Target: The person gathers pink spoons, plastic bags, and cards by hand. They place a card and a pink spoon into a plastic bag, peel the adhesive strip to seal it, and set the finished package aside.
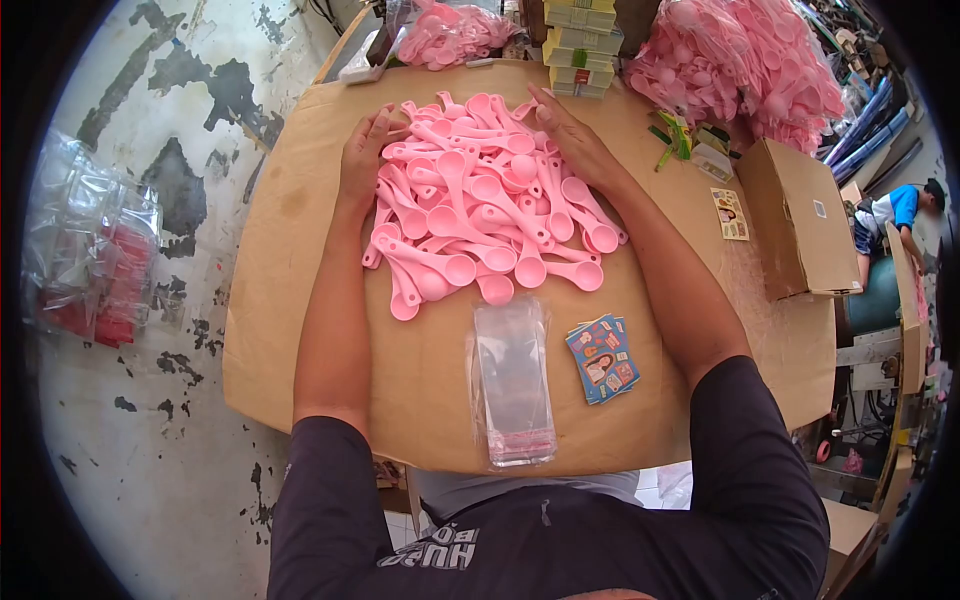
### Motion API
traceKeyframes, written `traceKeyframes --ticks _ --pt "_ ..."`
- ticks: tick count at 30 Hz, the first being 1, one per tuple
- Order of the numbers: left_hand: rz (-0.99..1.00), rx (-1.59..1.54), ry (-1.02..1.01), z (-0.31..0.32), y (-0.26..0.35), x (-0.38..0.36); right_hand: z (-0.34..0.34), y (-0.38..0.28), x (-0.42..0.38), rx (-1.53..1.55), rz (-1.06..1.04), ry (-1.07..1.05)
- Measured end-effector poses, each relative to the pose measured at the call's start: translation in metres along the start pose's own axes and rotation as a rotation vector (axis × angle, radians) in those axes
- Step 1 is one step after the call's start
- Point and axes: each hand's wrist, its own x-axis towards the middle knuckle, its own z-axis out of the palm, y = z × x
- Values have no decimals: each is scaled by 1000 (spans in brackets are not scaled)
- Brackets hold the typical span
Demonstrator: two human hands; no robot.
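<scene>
At the near edge, the person's dark shirt (600, 540) faces the worktop (290, 300), which has a brown, cardboard-like surface. Just in from this edge, about midway across, lies a stack of clear plastic sleeves (512, 375), its long side pointing away from the person and a pinkish band at its near end. To the right of the sleeves, apart from them, is a small stack of printed cards (602, 362), blue with a figure on the top face and slightly fanned.

Beyond both lies a broad heap of pink measuring spoons (475, 205), loose and overlapping, with handles at mixed angles. The arms reach along either side of the heap. The left hand (362, 158) is at its far left edge and the right hand (574, 138) at its far right edge; both are spread, fingers extended, palms turned inward. Neither is seen to pinch a spoon; firm contact cannot be confirmed.

To the right, a cardboard box (795, 220) stands on the worktop, with a patterned card (729, 214) beside it. At the far side, stacked pale bundles (582, 45) stand between a smaller bagged lot of pink pieces (455, 35) and a larger one (735, 70). Another person in a blue and white top (903, 208) is off to the far right, well apart.
</scene>
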Motion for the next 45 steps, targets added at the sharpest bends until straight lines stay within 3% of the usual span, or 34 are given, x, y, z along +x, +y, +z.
traceKeyframes --ticks 19,26,28,32,34,35,37,41,43,45 --pt "-24 -49 -24 3 4 -3 -5 7 1 203 83 204" --pt "0 -105 0 -4 -3 2 -9 27 17 213 42 175" --pt "21 -54 4 -7 -4 2 -18 29 28 -306 -204 -34" --pt "26 -64 35 -8 -8 3 -24 31 48 -647 -254 -59" --pt "26 -104 46 -8 -9 2 -36 18 55 -886 -285 -191" --pt "29 -107 57 -10 -9 3 -40 11 56 -888 -293 -200" --pt "34 -62 28 -13 -13 6 -46 -2 54 -743 -13 -219" --pt "91 -65 143 -13 -27 12 -58 -4 84 -675 80 -410" --pt "50 -24 159 -11 -18 10 -41 -9 107 -658 89 -222" --pt "67 -51 211 -13 -24 13 -2 -9 125 -580 21 -181"
